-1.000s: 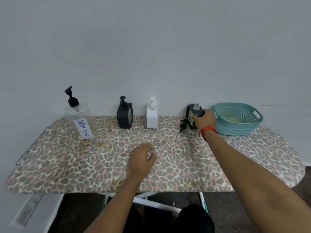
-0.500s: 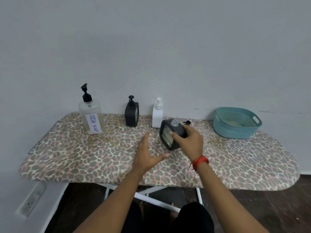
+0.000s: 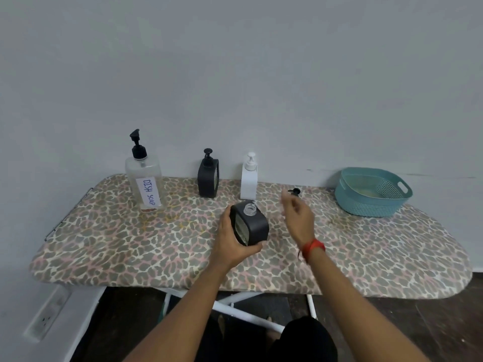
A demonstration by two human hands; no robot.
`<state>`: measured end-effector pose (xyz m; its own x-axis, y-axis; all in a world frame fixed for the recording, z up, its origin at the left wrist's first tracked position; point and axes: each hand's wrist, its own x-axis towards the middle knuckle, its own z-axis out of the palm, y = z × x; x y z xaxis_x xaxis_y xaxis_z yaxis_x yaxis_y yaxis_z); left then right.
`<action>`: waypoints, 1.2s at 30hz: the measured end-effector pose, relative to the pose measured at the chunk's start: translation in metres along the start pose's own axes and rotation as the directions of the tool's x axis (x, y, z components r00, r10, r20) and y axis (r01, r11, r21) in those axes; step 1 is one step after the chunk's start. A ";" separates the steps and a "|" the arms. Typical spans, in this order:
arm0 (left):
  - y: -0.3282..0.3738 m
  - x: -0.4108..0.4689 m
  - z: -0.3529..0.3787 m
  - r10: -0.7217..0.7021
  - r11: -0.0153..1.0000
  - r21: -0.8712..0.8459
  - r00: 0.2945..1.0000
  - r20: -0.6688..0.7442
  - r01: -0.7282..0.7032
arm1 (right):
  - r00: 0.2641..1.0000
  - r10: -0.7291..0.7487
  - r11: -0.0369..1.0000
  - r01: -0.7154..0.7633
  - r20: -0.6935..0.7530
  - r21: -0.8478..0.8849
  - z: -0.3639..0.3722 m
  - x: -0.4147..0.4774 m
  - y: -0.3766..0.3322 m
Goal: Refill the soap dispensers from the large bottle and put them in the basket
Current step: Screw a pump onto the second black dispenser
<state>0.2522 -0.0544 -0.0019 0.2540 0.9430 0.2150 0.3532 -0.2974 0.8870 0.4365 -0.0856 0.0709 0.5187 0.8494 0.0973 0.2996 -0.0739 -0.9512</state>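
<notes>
My left hand (image 3: 231, 242) grips a black soap dispenser (image 3: 252, 227) with its pump off and its clear threaded neck bare, held tilted over the middle of the board. My right hand (image 3: 298, 218) hovers just right of it, fingers apart and blurred, holding nothing. The removed black pump (image 3: 294, 191) lies on the board behind that hand. The large clear bottle (image 3: 144, 178) labelled "DISH SOAP" stands at the back left. A second black dispenser (image 3: 208, 176) and a white dispenser (image 3: 249, 178) stand along the wall. The teal basket (image 3: 366, 205) sits at the back right.
Everything rests on an ironing board with a leopard-print cover (image 3: 130, 244), pushed against a plain grey wall. White metal legs (image 3: 243, 312) and dark floor show under the front edge. A wall socket (image 3: 44, 321) is at the lower left.
The open black dispenser passed from my right hand to my left hand and came nearer to me. My right hand let go and drew off to the right.
</notes>
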 end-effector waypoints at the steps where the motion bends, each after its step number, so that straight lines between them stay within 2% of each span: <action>1: -0.001 0.000 0.000 0.001 1.000 -0.012 1.000 0.004 -0.001 | 0.996 0.068 0.998 -0.068 -0.066 -0.004 -0.003 0.019 0.000; 3: -0.003 0.000 0.001 -0.005 1.000 -0.030 1.000 0.010 0.005 | 0.972 0.209 0.975 -0.216 -0.107 -0.061 -0.008 0.063 0.004; 7: -0.006 0.002 0.000 -0.013 0.999 -0.041 1.000 0.020 0.014 | 0.916 0.402 0.899 -0.394 0.004 -0.192 -0.003 0.127 0.036; 9: -0.006 0.003 0.000 -0.016 0.998 -0.060 0.999 0.028 0.018 | 0.913 0.407 0.885 -0.398 -0.012 -0.242 0.004 0.140 0.046; 13: -0.001 0.001 -0.002 -0.012 0.997 -0.081 1.000 0.019 0.014 | 0.930 0.366 0.824 -0.338 -0.028 -0.455 0.007 0.148 0.034; 16: 0.003 0.001 -0.003 -0.021 0.996 -0.090 1.000 0.020 0.023 | 0.930 0.365 0.808 -0.338 -0.040 -0.483 0.000 0.151 0.034; 18: 0.003 0.000 -0.002 -0.033 0.996 -0.083 0.999 0.016 0.034 | 0.936 0.351 0.839 -0.331 -0.036 -0.432 -0.005 0.146 0.031; 20: 0.004 -0.001 -0.002 -0.049 0.995 -0.081 0.999 0.012 0.050 | 0.958 0.285 0.906 -0.262 0.022 -0.332 -0.011 0.134 0.021; 24: 0.014 -0.005 -0.003 -0.071 0.992 -0.104 0.997 -0.005 0.070 | 0.987 0.038 0.998 -0.030 0.155 -0.052 -0.022 0.089 -0.020; 27: 0.033 -0.010 -0.006 -0.050 0.991 -0.128 0.998 -0.034 0.045 | 0.966 -0.161 0.963 0.109 0.202 0.247 -0.031 0.043 -0.073; 30: 0.062 -0.017 -0.010 0.001 0.988 -0.152 0.999 -0.035 -0.006 | 0.926 -0.318 0.879 0.208 0.204 0.429 -0.044 0.001 -0.124; 36: 0.127 -0.031 -0.030 0.147 0.977 -0.147 0.988 -0.056 -0.153 | 0.885 -0.435 0.811 0.305 0.168 0.499 -0.070 -0.046 -0.183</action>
<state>0.2622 -0.1168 0.1168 0.2526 0.8961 0.3651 0.1738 -0.4132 0.8939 0.4146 -0.1476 0.2608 0.1943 0.8712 0.4509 0.0015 0.4594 -0.8882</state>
